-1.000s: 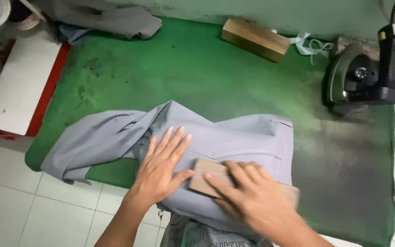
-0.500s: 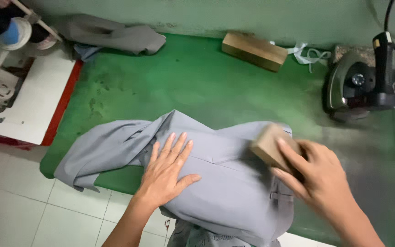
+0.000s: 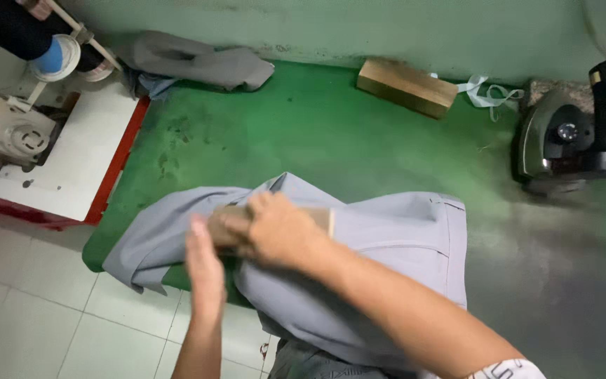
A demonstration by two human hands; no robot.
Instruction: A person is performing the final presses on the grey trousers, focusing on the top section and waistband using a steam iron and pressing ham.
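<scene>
With your right hand (image 3: 275, 228) gripping the wooden block (image 3: 317, 219) on the grey garment (image 3: 401, 238) spread over the green table (image 3: 303, 140), press flat and even while your open left hand (image 3: 205, 270) steadies the cloth.

Right hand (image 3: 275, 228) crossed over leftward, fingers curled; left hand (image 3: 205, 270) edge-up, fingers straight, just beside it.

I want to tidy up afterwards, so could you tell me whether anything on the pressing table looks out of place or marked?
The green table cover has dark stains near its left edge, and a scrap of white tape lies loose beside the wooden block.
</scene>
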